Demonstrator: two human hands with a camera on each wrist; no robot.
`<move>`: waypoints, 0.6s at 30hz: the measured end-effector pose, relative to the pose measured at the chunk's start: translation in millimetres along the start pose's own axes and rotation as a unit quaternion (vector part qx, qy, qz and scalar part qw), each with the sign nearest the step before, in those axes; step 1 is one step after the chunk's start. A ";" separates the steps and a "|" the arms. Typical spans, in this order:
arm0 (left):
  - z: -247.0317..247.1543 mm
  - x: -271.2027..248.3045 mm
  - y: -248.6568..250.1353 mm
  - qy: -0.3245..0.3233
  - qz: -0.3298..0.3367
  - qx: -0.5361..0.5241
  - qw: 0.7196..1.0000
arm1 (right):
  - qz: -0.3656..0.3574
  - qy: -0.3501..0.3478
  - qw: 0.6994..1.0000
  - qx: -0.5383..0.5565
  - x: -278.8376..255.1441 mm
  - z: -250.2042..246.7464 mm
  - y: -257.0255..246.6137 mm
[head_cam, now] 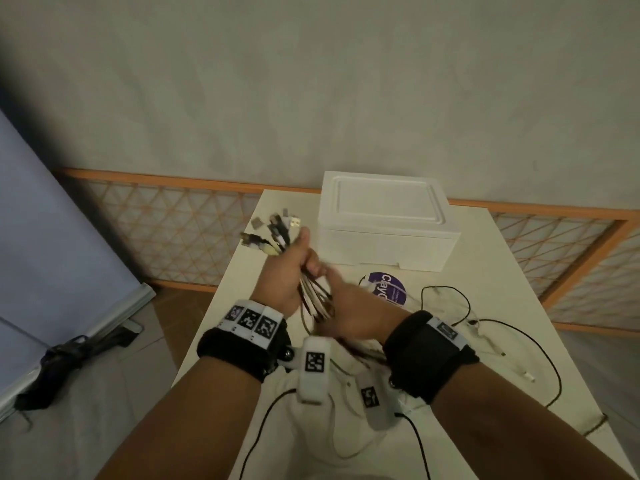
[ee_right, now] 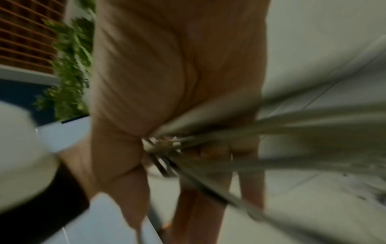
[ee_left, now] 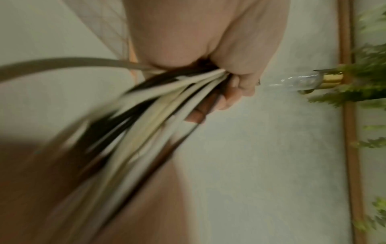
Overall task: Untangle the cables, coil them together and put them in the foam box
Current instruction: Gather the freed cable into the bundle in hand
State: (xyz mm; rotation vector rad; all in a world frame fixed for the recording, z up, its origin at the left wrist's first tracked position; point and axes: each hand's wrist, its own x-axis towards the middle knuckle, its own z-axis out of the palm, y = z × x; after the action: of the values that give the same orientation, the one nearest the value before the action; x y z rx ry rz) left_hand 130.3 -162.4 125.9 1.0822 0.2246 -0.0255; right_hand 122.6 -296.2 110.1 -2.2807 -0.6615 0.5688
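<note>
My left hand (head_cam: 294, 268) is raised over the table and grips a bundle of black and white cables (head_cam: 313, 296), whose plugs (head_cam: 277, 232) fan out above the fist. In the left wrist view its fingers (ee_left: 236, 85) curl round the bundle of cables (ee_left: 167, 107). Just below, my right hand (head_cam: 343, 301) holds the same bundle, blurred by motion; the cables (ee_right: 165, 145) run through its curled fingers (ee_right: 219, 150). The cables' loose ends trail on the table, among them a black one (head_cam: 450, 299). The white foam box (head_cam: 384, 230) stands behind the hands with its lid on.
A round tub with a purple lid (head_cam: 389, 289) lies between the hands and the box. The white table (head_cam: 491, 271) ends close on the left of my left hand. A lattice fence (head_cam: 173, 233) runs behind, and a dark umbrella (head_cam: 69, 362) lies on the floor at left.
</note>
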 end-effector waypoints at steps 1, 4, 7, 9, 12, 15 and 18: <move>-6.0 6.5 7.3 0.016 0.011 -0.013 1.000 | 0.029 -0.037 0.998 -0.052 -4.9 9.0 10.0; -34.0 29.0 35.5 0.072 0.030 -0.067 0.995 | 0.108 -0.025 0.981 -0.157 -31.0 11.6 64.0; -71.1 44.7 46.7 0.122 0.008 -0.130 0.984 | 0.181 0.052 0.964 -0.188 -61.6 -23.6 120.6; -79.1 50.1 38.3 0.139 -0.017 -0.145 0.979 | 0.227 0.094 0.942 -0.226 -76.6 -50.3 152.0; -64.4 51.7 16.5 0.141 -0.034 -0.164 0.976 | 0.276 0.104 0.904 -0.311 -89.4 -87.6 174.3; -39.1 50.1 -3.4 0.126 -0.039 -0.168 0.977 | 0.306 0.010 0.892 -0.331 -94.0 -118.7 161.2; -12.3 49.9 -22.4 0.111 -0.053 -0.134 0.983 | 0.131 0.108 0.962 -0.214 -78.0 -119.8 103.7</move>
State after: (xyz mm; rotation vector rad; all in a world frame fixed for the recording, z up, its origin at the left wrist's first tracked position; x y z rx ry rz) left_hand 174.1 -157.7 91.2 0.8026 0.4734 0.0288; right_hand 159.8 -467.4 132.7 -2.8132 -0.4023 0.3075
